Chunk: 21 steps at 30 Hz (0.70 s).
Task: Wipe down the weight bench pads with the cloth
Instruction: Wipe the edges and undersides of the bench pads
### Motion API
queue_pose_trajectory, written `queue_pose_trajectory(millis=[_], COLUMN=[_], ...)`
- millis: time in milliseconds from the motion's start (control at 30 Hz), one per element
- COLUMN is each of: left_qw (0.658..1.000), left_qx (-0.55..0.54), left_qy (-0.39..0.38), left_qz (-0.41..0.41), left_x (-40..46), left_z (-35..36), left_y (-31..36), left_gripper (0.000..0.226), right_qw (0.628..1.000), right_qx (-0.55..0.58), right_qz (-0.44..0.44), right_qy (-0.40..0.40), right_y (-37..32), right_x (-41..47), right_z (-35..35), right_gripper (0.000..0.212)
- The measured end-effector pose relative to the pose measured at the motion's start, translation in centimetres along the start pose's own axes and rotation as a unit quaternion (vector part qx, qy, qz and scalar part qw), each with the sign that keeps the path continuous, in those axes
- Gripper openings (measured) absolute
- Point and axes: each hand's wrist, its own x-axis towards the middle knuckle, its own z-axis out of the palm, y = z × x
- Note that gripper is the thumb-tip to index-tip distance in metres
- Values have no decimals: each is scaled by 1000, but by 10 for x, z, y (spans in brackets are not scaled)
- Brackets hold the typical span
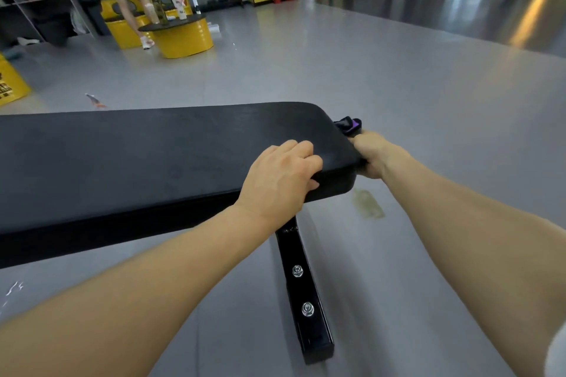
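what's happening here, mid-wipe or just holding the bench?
Mid-wipe, it looks like. A person leans over a black bench pad. The left hand rests on the pad's near corner, fingers curled over the top as if steadying it. The right hand is at the pad's end face, gripping a dark purple cloth that bunches out past that end. So the end edge is being wiped; how much of the top is already done can't be told.

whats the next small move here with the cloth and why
Probably draw the right hand with the dark purple cloth along the rounded end edge of the black padded bench top, towards the near corner. The cloth sits bunched against that end, while the left hand rests on the pad's near corner, seemingly steadying it.
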Motion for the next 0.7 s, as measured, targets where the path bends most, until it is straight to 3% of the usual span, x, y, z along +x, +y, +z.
queue_pose_trajectory(millis=[133,300,533,600,700], left_qw=[1000,1000,998,997,987], left_qx=[6,-3,-8,-1,-22], left_qy=[-9,-12,-48,-69,-156], left_qz=[1,-11,-27,-23,-27], left_x=[1,0,-1,1,7], left_z=[-2,0,-2,-6,-24], left_y=[3,3,4,3,0], left_gripper=[19,13,7,3,22], right_qw=[1000,999,995,992,988], right_qx=[13,29,-36,-38,-45], right_qz=[16,23,27,54,110], right_qy=[-4,9,89,110,100], right_y=[17,21,18,14,-1], right_x=[-26,-57,-101,-117,-145], right_z=[-11,-19,-7,1,17], right_gripper=[28,23,22,21,17])
